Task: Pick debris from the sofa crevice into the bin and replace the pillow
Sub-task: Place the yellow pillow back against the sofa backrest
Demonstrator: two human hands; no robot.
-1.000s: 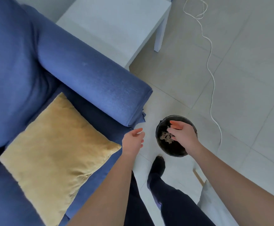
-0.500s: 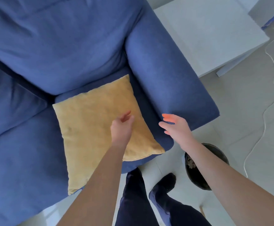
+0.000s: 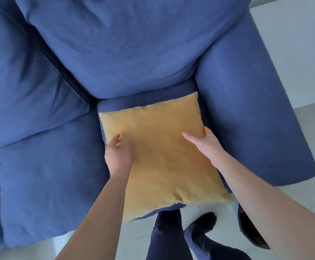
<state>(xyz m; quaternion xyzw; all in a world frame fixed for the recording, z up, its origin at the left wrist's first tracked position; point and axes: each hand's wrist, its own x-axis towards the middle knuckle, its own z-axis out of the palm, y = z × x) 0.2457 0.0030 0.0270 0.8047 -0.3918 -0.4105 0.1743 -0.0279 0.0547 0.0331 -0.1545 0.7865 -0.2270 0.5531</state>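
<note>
While the yellow pillow (image 3: 158, 156) lies flat on the sofa (image 3: 46, 177) seat, just beside the armrest (image 3: 246, 113), both hands bracket it: the left hand (image 3: 117, 158) curls its fingers over the far-from-armrest edge, the right hand (image 3: 206, 144) clasps the armrest-side edge. The pillow's length runs toward the backrest, so lifting needs both grips equally.
</note>
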